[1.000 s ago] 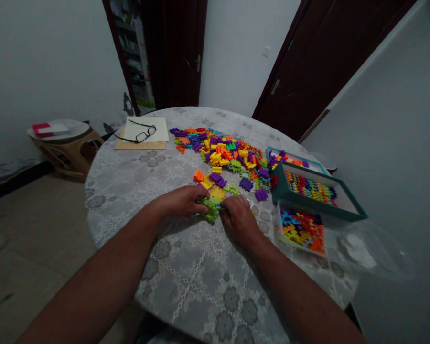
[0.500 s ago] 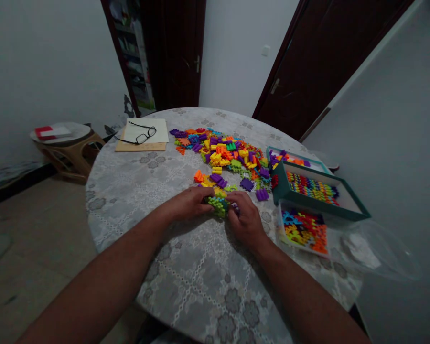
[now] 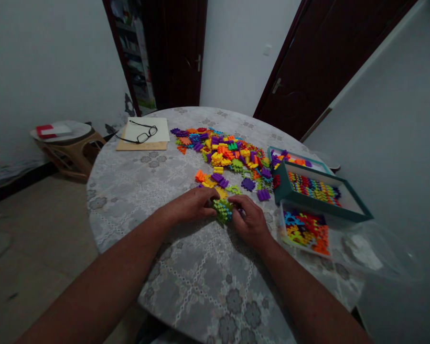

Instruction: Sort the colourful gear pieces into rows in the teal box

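Between my two hands is a small green and blue block assembly [image 3: 222,211] of interlocking plastic pieces, just above the tablecloth. My left hand [image 3: 195,204] grips its left side, with the thumb along the near edge. From the right, my right hand [image 3: 249,217] pinches the other side with fingers bent. Right beyond the hands lie a yellow toothed piece [image 3: 221,193], purple ridged pieces [image 3: 220,180] and orange pieces [image 3: 200,176]. A flat purple square piece [image 3: 248,184] and a purple ridged block [image 3: 263,195] rest beyond my right hand.
A heap of mixed plastic pieces [image 3: 229,153] spreads over the round table [image 3: 129,191]. At right stand a teal box [image 3: 322,210] with rows of pieces and a clear tub [image 3: 283,229] of loose ones. Eyeglasses [image 3: 142,137] lie on papers [image 3: 161,126] at back left.
The block assembly has turned in my hands, showing more of its green and blue toothed face. Both hands stay around it; the view has shifted slightly.
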The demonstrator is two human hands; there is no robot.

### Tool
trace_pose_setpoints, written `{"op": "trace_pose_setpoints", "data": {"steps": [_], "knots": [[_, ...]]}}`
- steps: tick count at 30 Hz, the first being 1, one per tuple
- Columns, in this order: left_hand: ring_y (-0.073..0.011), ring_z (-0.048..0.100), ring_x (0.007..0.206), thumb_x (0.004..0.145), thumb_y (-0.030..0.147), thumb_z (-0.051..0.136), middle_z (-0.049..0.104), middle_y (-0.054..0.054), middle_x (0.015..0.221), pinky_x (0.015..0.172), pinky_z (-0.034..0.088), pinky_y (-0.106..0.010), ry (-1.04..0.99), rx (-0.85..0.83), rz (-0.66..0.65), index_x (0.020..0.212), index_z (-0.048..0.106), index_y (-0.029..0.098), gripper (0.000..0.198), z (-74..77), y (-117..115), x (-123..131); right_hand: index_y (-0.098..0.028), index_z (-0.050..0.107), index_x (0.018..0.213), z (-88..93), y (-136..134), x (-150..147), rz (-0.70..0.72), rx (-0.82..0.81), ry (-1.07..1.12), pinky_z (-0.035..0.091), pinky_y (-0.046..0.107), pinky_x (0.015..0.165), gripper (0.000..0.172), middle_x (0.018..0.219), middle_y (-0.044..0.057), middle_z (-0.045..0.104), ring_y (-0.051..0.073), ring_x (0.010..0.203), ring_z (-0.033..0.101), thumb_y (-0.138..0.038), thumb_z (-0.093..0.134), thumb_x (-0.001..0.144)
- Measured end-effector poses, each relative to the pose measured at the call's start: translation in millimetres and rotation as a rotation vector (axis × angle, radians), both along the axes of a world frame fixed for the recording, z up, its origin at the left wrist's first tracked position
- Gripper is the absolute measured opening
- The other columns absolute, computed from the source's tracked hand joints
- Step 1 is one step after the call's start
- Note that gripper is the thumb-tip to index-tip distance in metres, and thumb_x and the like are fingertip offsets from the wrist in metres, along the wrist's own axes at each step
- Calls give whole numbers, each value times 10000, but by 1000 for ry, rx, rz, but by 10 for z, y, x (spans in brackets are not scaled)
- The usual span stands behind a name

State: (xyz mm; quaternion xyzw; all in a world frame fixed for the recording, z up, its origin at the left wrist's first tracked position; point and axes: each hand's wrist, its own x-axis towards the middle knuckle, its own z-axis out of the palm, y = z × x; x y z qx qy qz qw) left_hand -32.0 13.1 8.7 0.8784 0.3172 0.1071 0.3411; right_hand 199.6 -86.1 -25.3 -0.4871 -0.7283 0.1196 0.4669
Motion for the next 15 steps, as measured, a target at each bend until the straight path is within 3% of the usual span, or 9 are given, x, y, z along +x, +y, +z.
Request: {"op": "trace_pose_setpoints", "data": {"steps": [6,9,12,15], "knots": [[-246,712,1124,967,253,719,789,-70,1277,981,506,-352,-12,-4,-68,1377,684,265,412,-53,25,-26,-238,717,1243,33,-32,42,55,-21,-17,582,355,877,338,1134,79,760,221,980,723,-100,581,966],[-251,699,1188,981,253,706,785,-66,1303,1034,499,-358,-18,3,-105,1314,712,276,334,-39,24,-21,-239,715,1243,83,-64,49,91,-37,-9,576,350,851,301,1132,76,754,216,950,715,-132,600,987],[-237,708,1124,992,230,681,793,-66,1222,990,504,-336,5,7,-122,1229,728,247,243,4,12,-8,-242,709,1258,125,-91,68,126,-113,-10,568,343,810,279,1163,78,744,205,907,705,-178,631,998],[-232,708,1110,1001,229,677,797,-60,1210,967,504,-324,33,10,-119,1230,726,242,235,37,0,1,-242,690,1331,126,-97,89,157,-216,-43,560,336,778,356,1224,86,737,194,873,696,-216,697,976]]}}
